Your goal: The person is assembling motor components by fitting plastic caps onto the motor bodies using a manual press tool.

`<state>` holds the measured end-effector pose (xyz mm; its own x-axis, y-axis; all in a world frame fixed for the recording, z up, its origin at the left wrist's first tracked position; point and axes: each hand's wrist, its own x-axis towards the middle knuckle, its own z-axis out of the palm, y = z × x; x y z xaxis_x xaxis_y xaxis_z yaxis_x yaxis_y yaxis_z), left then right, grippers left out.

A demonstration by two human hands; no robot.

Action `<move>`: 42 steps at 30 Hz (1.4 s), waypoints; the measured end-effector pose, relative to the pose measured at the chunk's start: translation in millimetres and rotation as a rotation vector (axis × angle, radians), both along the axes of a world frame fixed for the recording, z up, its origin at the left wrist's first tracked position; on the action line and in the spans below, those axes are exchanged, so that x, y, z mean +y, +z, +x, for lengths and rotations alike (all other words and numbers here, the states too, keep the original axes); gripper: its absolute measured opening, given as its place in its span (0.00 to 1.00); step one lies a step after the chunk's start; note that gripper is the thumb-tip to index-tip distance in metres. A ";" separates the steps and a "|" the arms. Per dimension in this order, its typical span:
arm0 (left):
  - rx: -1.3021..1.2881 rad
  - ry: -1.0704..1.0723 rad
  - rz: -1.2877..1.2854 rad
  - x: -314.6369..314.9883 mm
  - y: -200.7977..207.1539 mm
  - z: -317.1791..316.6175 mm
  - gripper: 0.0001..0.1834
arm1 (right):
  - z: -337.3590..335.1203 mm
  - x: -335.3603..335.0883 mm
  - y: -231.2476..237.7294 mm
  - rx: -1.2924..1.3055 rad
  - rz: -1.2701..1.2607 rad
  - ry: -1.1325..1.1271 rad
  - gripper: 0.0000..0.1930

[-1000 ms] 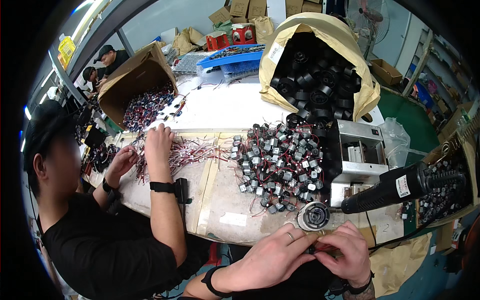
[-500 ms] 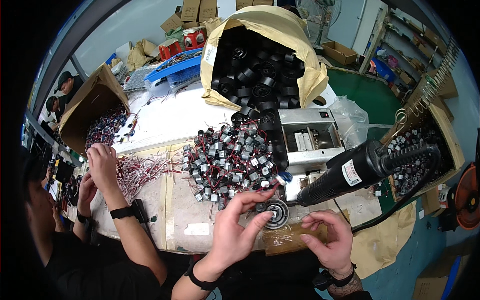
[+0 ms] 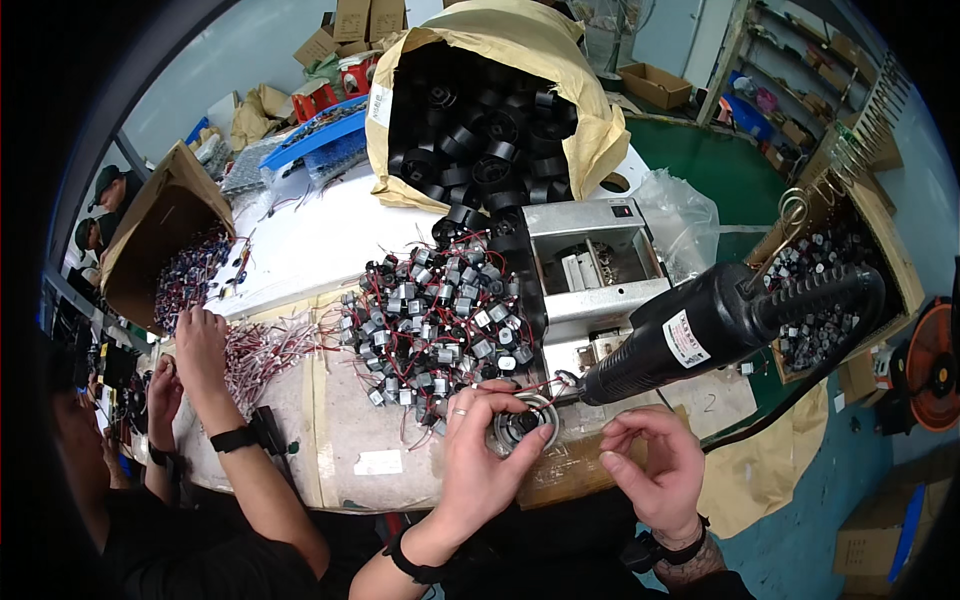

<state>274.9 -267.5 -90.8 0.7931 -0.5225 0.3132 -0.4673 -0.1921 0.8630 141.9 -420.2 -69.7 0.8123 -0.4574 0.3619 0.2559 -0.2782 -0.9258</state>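
Observation:
At the near edge of the bench, my left hand [image 3: 485, 445] is closed, thumb and forefinger around a small black motor part [image 3: 522, 421]. That part sits in a round metal ring holder [image 3: 550, 425]; the fingers hide some of it. Red wires run from it to a small pale-and-dark end piece [image 3: 567, 380] by the tip of a black power screwdriver [image 3: 670, 340]. My right hand [image 3: 655, 465] hovers to the right of the holder, fingers curled, with a gap between thumb and fingertips and nothing visible in them.
Left of the screwdriver lies a heap of small motors [image 3: 440, 320]. Behind are a metal box fixture [image 3: 595, 255] and a paper sack [image 3: 600, 150] of black wheel-like parts. A co-worker's hands [image 3: 200, 350] work at far left beside piled wires [image 3: 265, 360]. A coiled spring [image 3: 840, 165] holds the screwdriver.
The wired end piece has dropped lower, beside the screwdriver tip. My left forefinger has come down over the holder, closer to the thumb. The right hand stays beside it. The whole view has shifted slightly.

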 end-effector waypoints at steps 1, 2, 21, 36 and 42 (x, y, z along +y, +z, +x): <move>-0.045 -0.014 0.040 -1.0 3.8 0.7 0.15 | 1.0 -1.9 -0.3 -0.044 0.030 -0.040 0.20; -0.041 -0.023 0.041 -2.2 8.6 1.8 0.15 | 1.6 -7.6 -0.4 -0.069 -0.016 -0.060 0.24; 0.098 0.066 -0.153 -7.3 -12.5 -5.4 0.16 | 47.2 -17.9 48.0 -0.359 0.325 0.221 0.34; 0.064 0.080 -0.013 2.3 5.4 4.5 0.12 | 41.7 -11.6 65.7 -0.499 0.536 0.356 0.36; 0.023 -0.036 0.045 8.6 5.8 16.5 0.13 | 42.6 -9.9 72.3 -0.492 0.518 0.350 0.37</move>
